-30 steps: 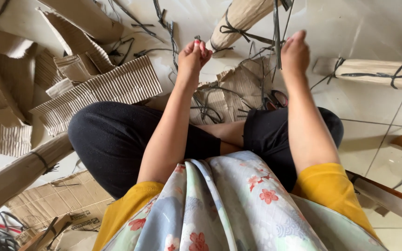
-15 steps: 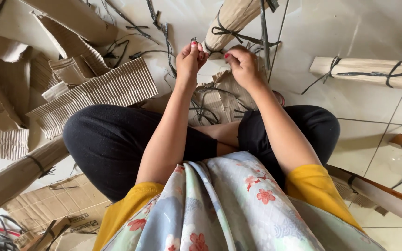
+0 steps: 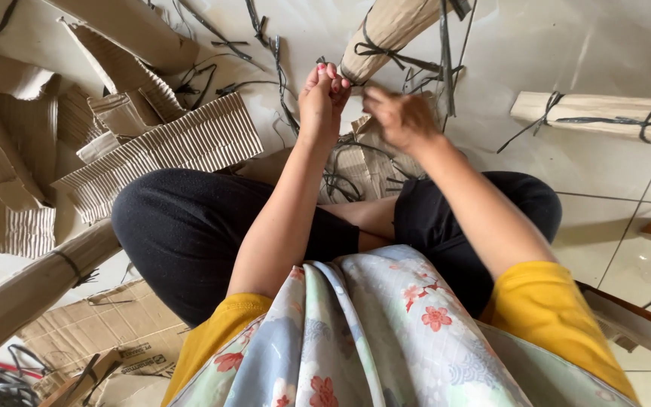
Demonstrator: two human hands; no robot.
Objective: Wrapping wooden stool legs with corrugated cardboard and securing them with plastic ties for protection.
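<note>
Crowding hands (image 3: 324, 102): cardboard roll (image 3: 386, 34), scraps (image 3: 167, 147)

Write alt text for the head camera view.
Seated cross-legged on a tiled floor, a person holds the left hand and right hand at the tied end of a cardboard-wrapped bundle. Torn corrugated cardboard lies to the left and black straps lie scattered around.
</note>
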